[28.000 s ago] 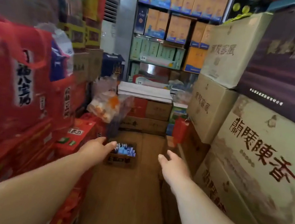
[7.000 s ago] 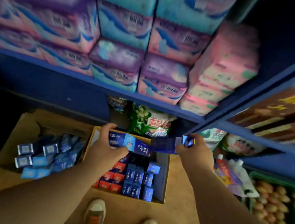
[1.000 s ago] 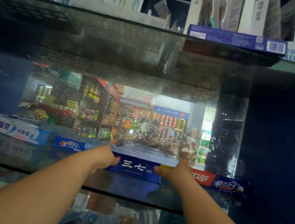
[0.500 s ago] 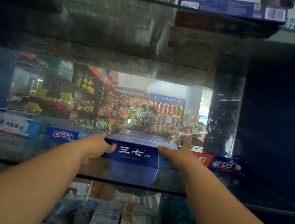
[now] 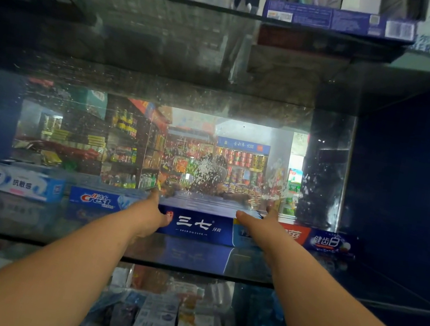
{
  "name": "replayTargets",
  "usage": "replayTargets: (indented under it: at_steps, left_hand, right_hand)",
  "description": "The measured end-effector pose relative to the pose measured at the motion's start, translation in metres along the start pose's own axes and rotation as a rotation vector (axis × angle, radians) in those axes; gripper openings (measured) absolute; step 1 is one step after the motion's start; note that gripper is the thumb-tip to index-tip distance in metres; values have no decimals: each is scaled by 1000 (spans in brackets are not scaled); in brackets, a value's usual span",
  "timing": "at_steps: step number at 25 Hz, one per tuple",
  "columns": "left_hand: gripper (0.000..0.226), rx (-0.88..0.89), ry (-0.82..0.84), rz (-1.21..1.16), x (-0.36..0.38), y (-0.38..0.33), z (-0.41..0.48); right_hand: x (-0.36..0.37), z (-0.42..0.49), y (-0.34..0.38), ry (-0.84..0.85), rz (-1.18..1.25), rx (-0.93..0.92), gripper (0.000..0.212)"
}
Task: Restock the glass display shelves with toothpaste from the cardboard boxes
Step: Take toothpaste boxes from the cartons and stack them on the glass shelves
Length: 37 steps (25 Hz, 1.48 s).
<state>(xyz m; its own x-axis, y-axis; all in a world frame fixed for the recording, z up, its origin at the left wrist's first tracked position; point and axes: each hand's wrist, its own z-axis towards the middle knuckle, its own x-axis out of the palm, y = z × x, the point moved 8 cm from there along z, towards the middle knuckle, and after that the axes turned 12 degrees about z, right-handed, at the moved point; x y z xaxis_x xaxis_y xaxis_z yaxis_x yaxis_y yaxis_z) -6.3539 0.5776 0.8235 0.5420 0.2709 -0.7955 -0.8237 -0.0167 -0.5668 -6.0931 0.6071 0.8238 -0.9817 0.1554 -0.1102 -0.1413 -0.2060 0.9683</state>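
A flat set of dark blue toothpaste boxes (image 5: 197,224) with white characters lies on the middle glass shelf (image 5: 24,227). My left hand (image 5: 153,213) grips its left end, thumb on the front face and fingers reaching back. My right hand (image 5: 260,225) grips the right end the same way. The set sits in the row between a blue Crest box (image 5: 95,198) and a red-and-blue toothpaste box (image 5: 332,242). No cardboard box is in view.
A white-and-blue toothpaste box (image 5: 15,180) lies at the shelf's left. A mirror back panel (image 5: 125,141) reflects the shop. The upper glass shelf carries a long blue box (image 5: 339,19) and toothbrush packs. Soap packs (image 5: 157,322) fill the shelf below. A dark blue wall (image 5: 409,197) closes the right side.
Both hands have slid the dark blue boxes a little deeper onto the shelf, nearly level with the Crest box. Their hold on the two ends is unchanged.
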Motion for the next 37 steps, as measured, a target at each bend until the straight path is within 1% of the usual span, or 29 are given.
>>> replayTargets:
  at_steps: [3,5,7,11,13,15,18,21,23,24,26,28,30,32,34,37]
  left_hand:
    - [95,58,5,-115,-2,-7,-6]
    - [94,131,-18,-149,-7,-13,-12]
    - [86,214,-96,-143,-15,-23,-23]
    - [67,461,-361,-178,-36,-48,-58]
    - [62,528,-412,-193,-37,-54,-80]
    - [61,554,-416,-161,-31,-62,-105]
    - [60,535,-370,-144,-4,-73,-148]
    - [58,516,-407,-123,32,-76,-196]
    - [57,522,-418,-75,67,-75,-225]
    - [57,507,-393,-55,94,-72,-240]
    - [57,446,-289,-47,161,-55,-266]
    - [57,349,-156,-47,236,-25,-294]
    - [57,226,7,-13,309,17,-331]
    - [56,113,161,26,374,64,-369]
    - [54,-4,320,76,435,115,-407]
    - [54,-166,515,140,514,182,-457]
  right_hand:
    - [-3,-8,11,-55,-27,-65,87]
    - [-5,-19,23,-101,-107,-140,82]
    - [-6,-35,33,-116,-165,-184,78]
    - [-16,-75,49,-124,-209,-260,68]
    - [-22,-101,58,-129,-189,-315,62]
    - [-30,-128,63,-115,-172,-380,60]
    - [-47,-162,54,-76,-178,-436,56]
    - [-69,-191,26,-54,-198,-454,53]
    - [-84,-213,-1,-57,-217,-508,51]
    - [-91,-225,-23,-39,-240,-521,50]
    - [-101,-244,-81,30,-307,-499,50]
    - [-106,-265,-156,124,-373,-439,51]
    - [-109,-289,-237,208,-397,-338,51]
    - [-113,-313,-318,263,-410,-188,51]
    - [-120,-340,-401,313,-439,10,52]
    - [-137,-377,-513,332,-494,312,55]
